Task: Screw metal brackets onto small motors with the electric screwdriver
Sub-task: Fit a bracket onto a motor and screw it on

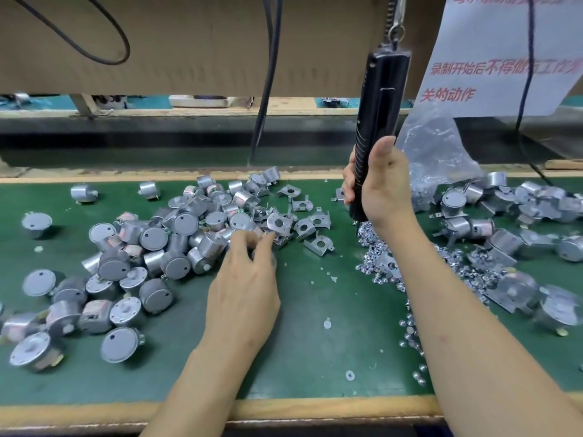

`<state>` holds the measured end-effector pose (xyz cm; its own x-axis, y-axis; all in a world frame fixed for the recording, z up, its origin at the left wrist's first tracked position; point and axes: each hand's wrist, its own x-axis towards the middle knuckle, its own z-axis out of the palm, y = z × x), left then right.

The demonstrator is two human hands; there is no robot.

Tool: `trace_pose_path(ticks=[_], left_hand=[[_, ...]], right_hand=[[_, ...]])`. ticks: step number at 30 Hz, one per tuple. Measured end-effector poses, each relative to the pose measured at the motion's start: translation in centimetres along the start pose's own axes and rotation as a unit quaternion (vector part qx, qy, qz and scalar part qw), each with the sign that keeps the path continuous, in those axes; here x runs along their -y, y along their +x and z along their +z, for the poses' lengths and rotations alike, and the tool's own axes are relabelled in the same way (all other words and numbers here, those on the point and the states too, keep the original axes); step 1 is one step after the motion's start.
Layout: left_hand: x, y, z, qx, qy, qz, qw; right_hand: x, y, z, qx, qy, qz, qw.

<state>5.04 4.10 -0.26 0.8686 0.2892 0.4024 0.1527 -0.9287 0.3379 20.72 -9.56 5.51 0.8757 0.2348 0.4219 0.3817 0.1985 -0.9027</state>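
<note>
Green mat (315,357), cardboard panel (189,42), looped black cable (127,53), red-lettered paper sign (492,89)

We cannot make out the bit of the electric screwdriver (380,121) below our right hand (383,190). Left of the screwdriver, our left hand (244,279) hides whatever its fingertips touch. Right of it, motors (558,310) blur.

Even overhead light, soft shadows; glare on screws (375,266); wide-angle bending, motion blur right of them.

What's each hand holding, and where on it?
Right hand grips the electric screwdriver around its lower barrel. Left hand curls at the edge of the motor pile; hold unclear.
</note>
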Motion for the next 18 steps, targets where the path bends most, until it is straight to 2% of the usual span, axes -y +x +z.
trace_pose_path(ticks=[7,18], left_hand=[[0.0,-0.2,0.1,-0.016,-0.024,-0.02,0.999],[0.0,-0.1,0.2,-0.029,-0.069,-0.002,0.997]], right_hand=[[-0.5,0.1,-0.2,-0.005,-0.014,-0.004,1.0],[-1.3,0.1,-0.2,-0.007,-0.04,0.001,0.999]])
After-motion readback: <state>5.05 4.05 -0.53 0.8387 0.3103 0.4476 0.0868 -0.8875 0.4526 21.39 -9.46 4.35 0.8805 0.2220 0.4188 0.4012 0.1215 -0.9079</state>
